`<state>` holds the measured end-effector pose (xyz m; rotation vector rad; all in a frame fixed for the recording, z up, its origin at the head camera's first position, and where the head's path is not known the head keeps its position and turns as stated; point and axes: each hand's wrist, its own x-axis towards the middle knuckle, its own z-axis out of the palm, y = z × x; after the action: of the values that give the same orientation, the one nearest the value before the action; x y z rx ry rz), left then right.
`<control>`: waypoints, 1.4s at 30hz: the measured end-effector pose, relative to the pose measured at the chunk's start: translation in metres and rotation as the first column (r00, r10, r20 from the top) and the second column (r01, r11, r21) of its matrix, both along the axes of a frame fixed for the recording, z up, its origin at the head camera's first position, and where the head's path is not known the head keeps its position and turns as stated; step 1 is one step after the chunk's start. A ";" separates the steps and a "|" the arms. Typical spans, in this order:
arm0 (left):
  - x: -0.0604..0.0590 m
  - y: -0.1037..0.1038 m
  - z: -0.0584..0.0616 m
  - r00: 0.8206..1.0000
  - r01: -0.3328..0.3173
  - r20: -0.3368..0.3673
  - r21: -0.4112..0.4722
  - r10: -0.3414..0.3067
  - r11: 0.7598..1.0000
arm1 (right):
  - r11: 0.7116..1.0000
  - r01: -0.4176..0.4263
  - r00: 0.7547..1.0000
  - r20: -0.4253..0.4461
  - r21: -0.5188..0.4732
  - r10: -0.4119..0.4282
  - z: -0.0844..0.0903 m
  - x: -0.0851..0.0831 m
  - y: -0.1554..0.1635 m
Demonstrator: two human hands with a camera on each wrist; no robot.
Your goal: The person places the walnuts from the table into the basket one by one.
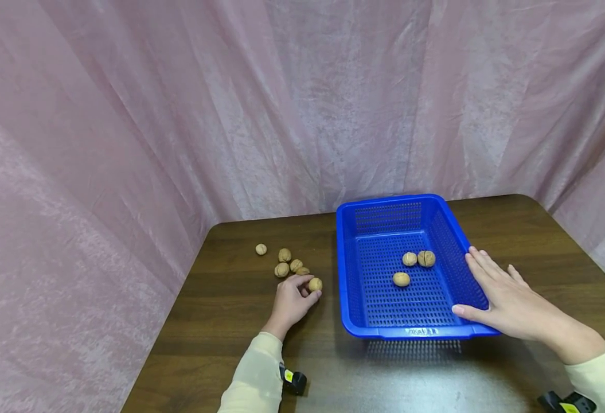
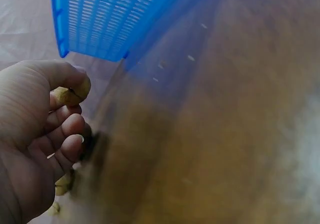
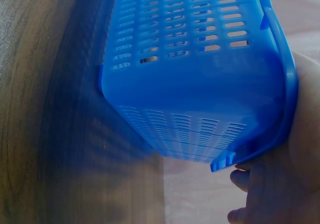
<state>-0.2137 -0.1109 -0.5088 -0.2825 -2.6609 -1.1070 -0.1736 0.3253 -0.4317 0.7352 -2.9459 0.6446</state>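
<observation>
Nearest the viewer, the right hand [image 1: 506, 295] lies with straight fingers flat against the right wall of the blue perforated basket [image 1: 352, 269], thumb along the near rim; this grip is open and presses the basket without closing on it. The right wrist view shows the basket's wall and rim [image 3: 280, 79] against the palm. To the left, the left hand [image 1: 289, 301] rests on the dark wooden surface [image 1: 219, 321], its fingers curled round one walnut [image 1: 315, 284], which sits just left of the basket; the left wrist view shows that nut pinched between thumb and fingertips [image 2: 75, 92]. Just beyond the hand, a loose cluster of walnuts [image 1: 288, 263] lies on the surface, with a single walnut [image 1: 261, 249] a little apart at far left. Inside the basket three walnuts [image 1: 410, 267] lie on the floor. A pink curtain [image 1: 178, 115] hangs behind.
</observation>
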 end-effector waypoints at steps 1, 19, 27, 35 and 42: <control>0.000 0.000 0.002 1.000 0.000 -0.014 0.003 0.000 1.000 | 1.000 0.000 1.000 -0.004 -0.001 0.000 0.000 0.000 0.000; 0.004 0.026 0.081 0.967 0.145 -0.217 0.039 -0.133 0.989 | 1.000 -0.002 1.000 -0.021 -0.005 0.002 0.000 0.000 0.001; -0.004 0.055 0.118 0.912 0.302 -0.296 0.017 -0.284 0.953 | 1.000 0.002 1.000 -0.003 -0.005 -0.002 -0.001 0.000 0.000; -0.013 0.084 0.146 0.877 0.367 -0.287 -0.114 -0.384 0.923 | 1.000 0.004 1.000 0.008 -0.005 -0.004 0.001 0.000 -0.001; -0.026 0.116 0.166 0.854 0.415 -0.272 -0.155 -0.443 0.896 | 1.000 0.009 1.000 0.004 -0.008 -0.009 0.000 0.000 -0.001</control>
<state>-0.2401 0.0048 -0.3430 -1.0232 -2.4302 -0.9559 -0.1738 0.3244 -0.4313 0.7210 -2.9463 0.6572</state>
